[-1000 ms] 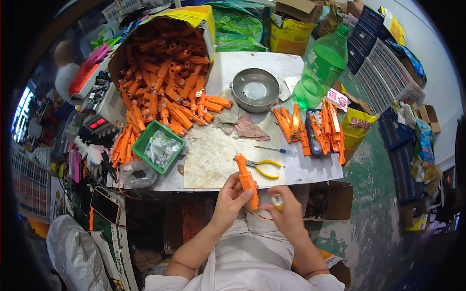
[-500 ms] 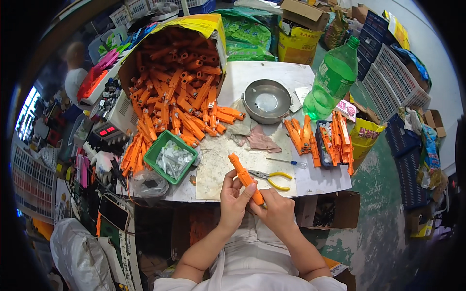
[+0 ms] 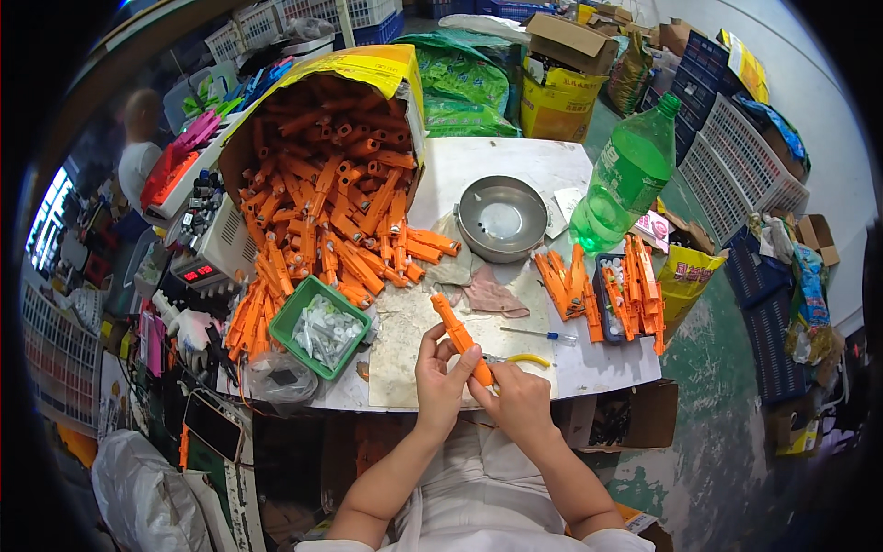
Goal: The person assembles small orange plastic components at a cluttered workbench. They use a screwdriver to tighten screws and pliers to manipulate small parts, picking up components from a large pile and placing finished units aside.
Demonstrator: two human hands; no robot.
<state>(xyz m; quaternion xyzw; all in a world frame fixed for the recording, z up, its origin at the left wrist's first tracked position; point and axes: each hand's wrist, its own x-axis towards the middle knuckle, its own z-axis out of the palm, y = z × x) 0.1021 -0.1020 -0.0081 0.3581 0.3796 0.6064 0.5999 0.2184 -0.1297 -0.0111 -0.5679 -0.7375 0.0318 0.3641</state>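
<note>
My left hand (image 3: 439, 379) and my right hand (image 3: 516, 402) both grip one orange plastic handle (image 3: 459, 336) over the table's near edge; it points up and away from me. Pliers with yellow grips (image 3: 521, 360) lie on the mat just beyond my right hand, partly hidden by it. A big heap of the same orange handles (image 3: 336, 212) spills from a tipped yellow-lined box (image 3: 380, 69) at the back left. A green tray (image 3: 296, 310) with small clear parts stands left of my hands.
A round metal bowl (image 3: 502, 219) and a green plastic bottle (image 3: 631, 173) stand at the back right. More orange handles (image 3: 567, 283) lie by a dark tray (image 3: 614, 299) on the right. A small screwdriver (image 3: 538, 335), a pink rag (image 3: 492, 298), crates and boxes surround the table.
My right hand has come in from the right and closed onto the lower end of the orange handle, which the left hand kept holding. The view shifted slightly.
</note>
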